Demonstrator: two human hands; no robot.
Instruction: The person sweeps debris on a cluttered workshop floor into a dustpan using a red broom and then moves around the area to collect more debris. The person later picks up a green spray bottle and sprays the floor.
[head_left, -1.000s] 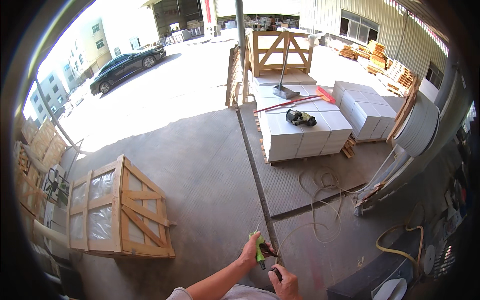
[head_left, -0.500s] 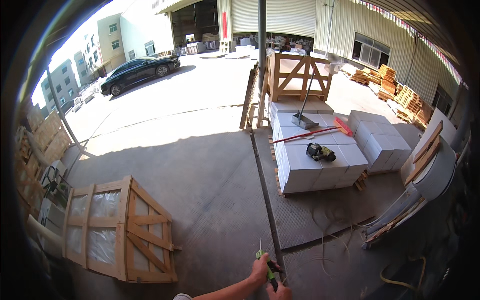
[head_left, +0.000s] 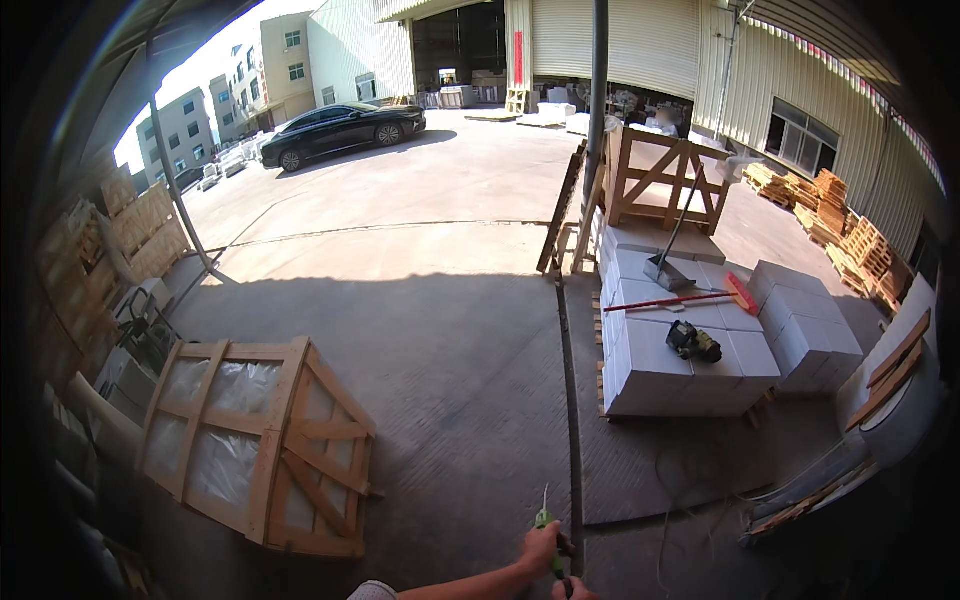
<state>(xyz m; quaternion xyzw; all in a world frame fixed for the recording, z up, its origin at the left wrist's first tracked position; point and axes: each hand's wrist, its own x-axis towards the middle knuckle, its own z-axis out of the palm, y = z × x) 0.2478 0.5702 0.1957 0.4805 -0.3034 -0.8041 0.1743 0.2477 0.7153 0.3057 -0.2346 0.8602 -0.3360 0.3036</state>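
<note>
Looking down, I see my right hand [head_left: 574,590] low at the edge; I can't tell if it grips anything. Just past it, my left hand [head_left: 541,549] is wrapped around a green tool [head_left: 543,518], its thin tip pointing up. A wood crate [head_left: 283,445] sits left, and white boxes [head_left: 665,375] with a red broom [head_left: 742,294] on top stand right. Far off is a black car [head_left: 345,133].

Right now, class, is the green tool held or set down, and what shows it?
Held: the left hand wraps around the green tool, its thin pale tip sticking out past the hand.
</note>
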